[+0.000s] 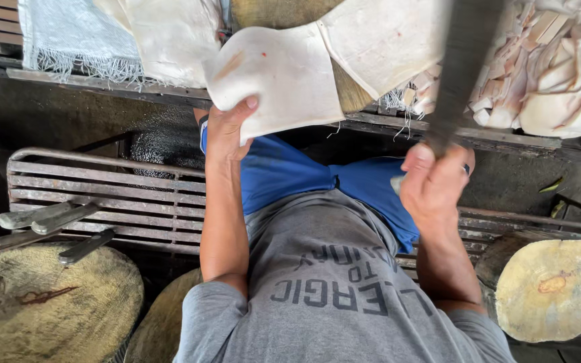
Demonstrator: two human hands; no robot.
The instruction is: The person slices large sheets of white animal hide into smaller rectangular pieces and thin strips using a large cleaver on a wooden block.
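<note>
Dark wet floor, metal grate [102, 195] underfoot. Left hand [226, 131] pinches pale sheet [277, 77] by lower edge, over block [290, 13]. Right hand [435, 185] clenched on cleaver [462, 67], raised, blurred. Judged: mid-chop; next stroke needs fingers kept away. Block mostly hidden; blade edge unclear.

Left hand [226, 131] raised, fingers clamped, thumb on top — right hand [432, 185] fisted, forearm upright.

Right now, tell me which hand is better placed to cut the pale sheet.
Right hand, probably: it already grips the long blade raised over the bench. The left hand holds the pale sheet.
</note>
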